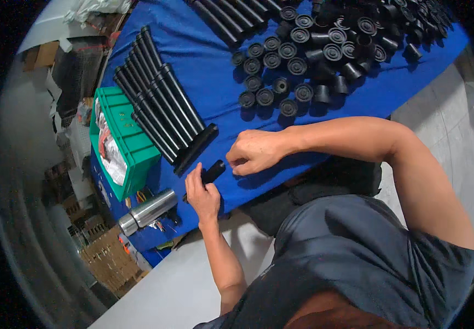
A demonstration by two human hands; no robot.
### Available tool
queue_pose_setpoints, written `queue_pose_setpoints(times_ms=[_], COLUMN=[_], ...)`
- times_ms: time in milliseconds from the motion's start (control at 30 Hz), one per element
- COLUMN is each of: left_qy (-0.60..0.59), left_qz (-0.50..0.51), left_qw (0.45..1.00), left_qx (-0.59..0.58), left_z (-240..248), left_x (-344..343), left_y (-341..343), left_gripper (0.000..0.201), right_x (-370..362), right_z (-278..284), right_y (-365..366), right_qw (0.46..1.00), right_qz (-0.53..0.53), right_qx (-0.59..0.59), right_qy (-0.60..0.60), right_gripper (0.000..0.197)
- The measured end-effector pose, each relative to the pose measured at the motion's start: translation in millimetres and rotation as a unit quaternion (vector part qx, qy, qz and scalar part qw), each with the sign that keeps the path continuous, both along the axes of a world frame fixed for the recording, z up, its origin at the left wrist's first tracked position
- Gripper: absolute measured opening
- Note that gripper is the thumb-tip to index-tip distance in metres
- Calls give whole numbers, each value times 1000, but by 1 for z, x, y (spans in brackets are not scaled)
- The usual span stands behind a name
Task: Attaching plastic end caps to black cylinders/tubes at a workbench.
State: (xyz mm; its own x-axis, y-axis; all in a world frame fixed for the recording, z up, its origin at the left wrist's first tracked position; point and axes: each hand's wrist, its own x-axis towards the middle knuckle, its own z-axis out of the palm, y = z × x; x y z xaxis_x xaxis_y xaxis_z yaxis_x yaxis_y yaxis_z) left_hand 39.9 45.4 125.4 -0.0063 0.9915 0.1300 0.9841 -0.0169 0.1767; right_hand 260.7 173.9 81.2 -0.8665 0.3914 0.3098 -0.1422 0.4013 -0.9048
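Note:
My left hand (202, 193) is closed around a short black tube (213, 171) at the near edge of the table; one end sticks out past the fingers and part of it is hidden under them. A little to its right, my right hand (255, 152) is held with the fingers curled in and pinched, and what they hold, if anything, is hidden. Just beyond my left hand, several long black tubes (174, 112) with stepped thickness lie side by side. A black bar (196, 148) runs across their near ends.
Many black ribbed round caps (297, 66) cover the far right of the blue cloth (209, 71). More black tubes (231, 19) lie at the back. A green crate (138, 159) with white bags stands left. Near it lies a steel flask (149, 211) beside small tools.

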Motion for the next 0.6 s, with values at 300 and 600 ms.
queue_pose_setpoints(times_ms=[300,600], left_qy=[-134,-58], left_qz=[30,-173], left_qw=[983,983], left_qx=[120,-27], left_z=[26,20], left_x=[39,101], left_y=[47,143], left_gripper=[26,57], right_x=[4,7], right_z=[2,4], right_y=[1,-1], right_qw=[999,994], right_qz=[43,89], right_qx=[8,65], right_qy=[-15,-21], right_gripper=[26,20])
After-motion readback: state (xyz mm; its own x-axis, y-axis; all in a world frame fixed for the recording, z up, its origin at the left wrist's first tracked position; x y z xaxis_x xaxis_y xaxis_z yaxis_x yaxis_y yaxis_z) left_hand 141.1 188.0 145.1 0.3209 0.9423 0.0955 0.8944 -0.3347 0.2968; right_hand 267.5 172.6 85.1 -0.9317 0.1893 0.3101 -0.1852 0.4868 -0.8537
